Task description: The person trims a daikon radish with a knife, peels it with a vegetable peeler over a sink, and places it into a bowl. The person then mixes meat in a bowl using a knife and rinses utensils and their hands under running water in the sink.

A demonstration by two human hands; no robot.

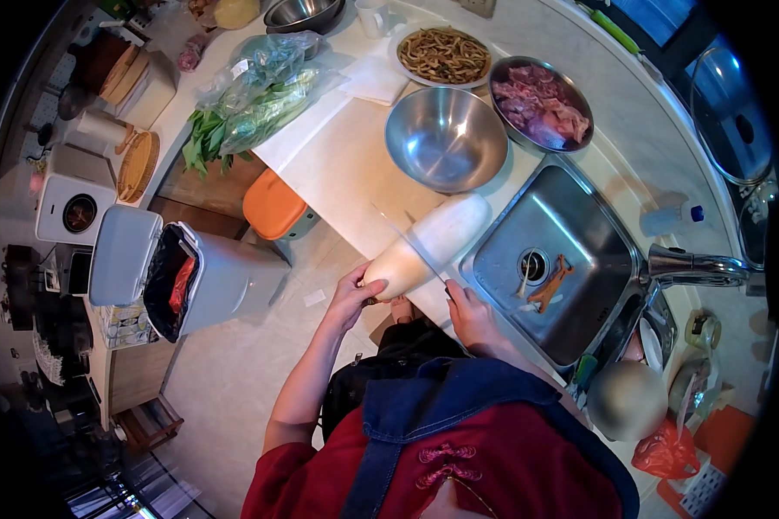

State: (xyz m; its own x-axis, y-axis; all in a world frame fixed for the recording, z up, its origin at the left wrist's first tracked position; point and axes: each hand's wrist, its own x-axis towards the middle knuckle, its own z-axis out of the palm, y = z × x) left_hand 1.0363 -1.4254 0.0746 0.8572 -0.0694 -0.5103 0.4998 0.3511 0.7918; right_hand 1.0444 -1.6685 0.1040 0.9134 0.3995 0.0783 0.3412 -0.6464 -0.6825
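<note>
In the head view, a large, smooth white vegetable point(455, 227), thick and rounded like a cylinder, was held slantwise over the counter's point(325, 186) edge; whether its far end was rested there could not be told. Its lower end was grasped by the left hand point(348, 294), with the thumb laid over the skin. The dark handle of a thin metal knife point(424, 257) was gripped by the right hand point(472, 316), and its blade was laid across the vegetable. From the vegetable, a round, shiny steel bowl point(446, 143) was seen at twelve o'clock, a metal dish of moist, pink meat point(541, 104) at one, a brushed-steel sink point(571, 229) at three, and leafy greens point(273, 111) in crinkled, clear plastic at ten. Brownish scraps point(551, 284) were strewn near the sink's round drain.
</note>
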